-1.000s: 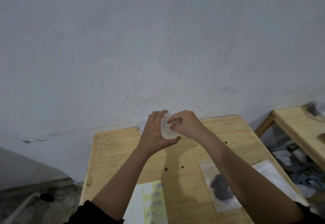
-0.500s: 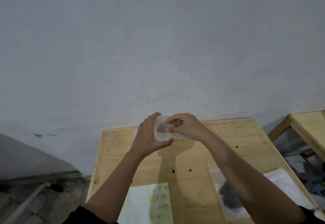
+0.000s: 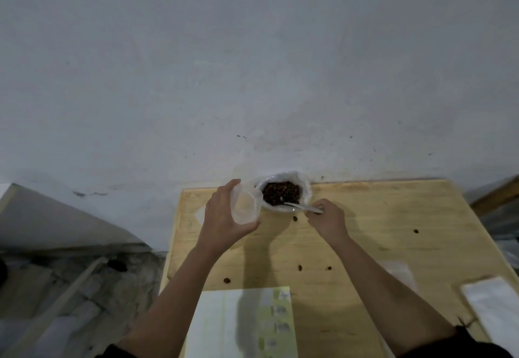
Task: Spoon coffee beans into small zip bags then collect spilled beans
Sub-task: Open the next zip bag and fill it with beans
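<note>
Head view, looking down over a wooden table (image 3: 393, 211) set against a grey wall (image 3: 252, 77).

(a) Left hand (image 3: 224, 220): I see its fingers curled round a small zip bag (image 3: 245, 206), thumb beneath and fingertips at the upper edge. The bag is held mouth-up above the table's far left part, just beside the bean sack.

(b) Right hand (image 3: 328, 220): thumb and fingers are drawn together in a pinch on the handle of a spoon (image 3: 303, 207). The spoon's bowl lies among the coffee beans (image 3: 280, 195); I cannot tell whether it is loaded.

(c) Bean sack (image 3: 304, 189): a clear plastic bag, rolled open, touching the wall at the table's far edge, between the two hands.

(d) Spilled beans: one (image 3: 295, 218) just below the sack, one (image 3: 416, 231) well to the right, a pair (image 3: 300, 267) between the forearms and one (image 3: 227, 280) under the left forearm.

(e) Edges and room: the left hand sits near the table's left edge, beyond which the floor drops away. The widest open wood lies right of the right hand. The near edge carries a label sheet (image 3: 238, 324) between the arms; a flat clear bag (image 3: 398, 273) and a white packet (image 3: 494, 304) lie to the right. A second table (image 3: 495, 195) shows at the right border.
</note>
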Motion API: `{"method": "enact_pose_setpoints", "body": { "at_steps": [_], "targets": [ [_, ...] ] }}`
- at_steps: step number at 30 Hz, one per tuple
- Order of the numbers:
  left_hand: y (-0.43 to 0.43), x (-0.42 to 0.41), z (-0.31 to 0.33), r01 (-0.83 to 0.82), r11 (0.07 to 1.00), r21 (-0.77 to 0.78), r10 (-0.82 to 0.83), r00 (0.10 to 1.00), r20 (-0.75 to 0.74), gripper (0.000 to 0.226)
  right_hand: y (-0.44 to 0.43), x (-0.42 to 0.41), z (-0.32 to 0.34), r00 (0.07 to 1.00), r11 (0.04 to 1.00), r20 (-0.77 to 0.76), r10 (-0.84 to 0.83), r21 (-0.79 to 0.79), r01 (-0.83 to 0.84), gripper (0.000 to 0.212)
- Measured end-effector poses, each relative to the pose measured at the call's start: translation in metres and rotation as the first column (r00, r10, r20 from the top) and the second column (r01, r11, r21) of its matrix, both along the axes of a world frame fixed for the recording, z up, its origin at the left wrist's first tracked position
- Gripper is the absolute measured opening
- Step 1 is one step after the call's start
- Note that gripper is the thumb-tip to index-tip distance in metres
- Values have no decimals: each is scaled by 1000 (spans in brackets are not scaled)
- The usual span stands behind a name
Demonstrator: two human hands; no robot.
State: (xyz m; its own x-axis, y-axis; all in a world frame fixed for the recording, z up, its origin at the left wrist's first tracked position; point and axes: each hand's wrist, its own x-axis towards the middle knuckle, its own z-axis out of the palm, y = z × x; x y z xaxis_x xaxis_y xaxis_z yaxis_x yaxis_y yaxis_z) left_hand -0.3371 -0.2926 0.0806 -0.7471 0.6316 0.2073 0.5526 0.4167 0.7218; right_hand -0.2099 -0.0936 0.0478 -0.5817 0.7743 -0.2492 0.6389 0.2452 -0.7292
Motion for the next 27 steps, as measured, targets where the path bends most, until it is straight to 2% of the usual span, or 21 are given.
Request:
{"method": "enact_pose_setpoints", "body": {
  "at_steps": [2, 5, 11, 14, 15, 17, 20, 23, 27],
  "targets": [
    [3, 0, -3, -1, 1000, 1, 1, 1000, 18, 92, -5, -6, 1, 987, 990, -132, -93, -116, 78, 7],
    [11, 3, -5, 3, 1000, 21, -4, 999, 40, 91, -7, -14, 3, 949, 977, -271, -162, -181, 115, 10],
    [18, 1, -13, 8, 1000, 26, -8, 1000, 4, 87, 6, -17, 9, 907, 981, -385, -169, 22, 192, 25],
    [18, -4, -21, -2, 1000, 2, 2, 999, -33, 86, 6, -16, 5, 907, 977, -375, -191, 15, 212, 19],
    [17, -5, -23, 0, 1000, -8, 0, 999, -36, 86, 3, -17, 3, 902, 972, -364, -230, -43, 230, 18],
    [16, -5, -26, 14, 1000, -28, -15, 999, -35, 86, -5, -23, -1, 870, 922, -334, -362, -267, 281, 17],
    [14, -5, -28, 26, 999, -42, -29, 997, -66, 83, -12, -31, -6, 803, 766, -257, -538, -546, 339, 16],
    [13, -5, -31, 18, 997, -76, -26, 994, -105, 83, -9, -31, -10, 742, 666, -224, -632, -647, 372, 22],
    [17, -4, -41, 18, 976, -215, -48, 990, -135, 87, 1, -19, -2, 638, 557, -229, -735, -740, 376, 19]
  ]
}}
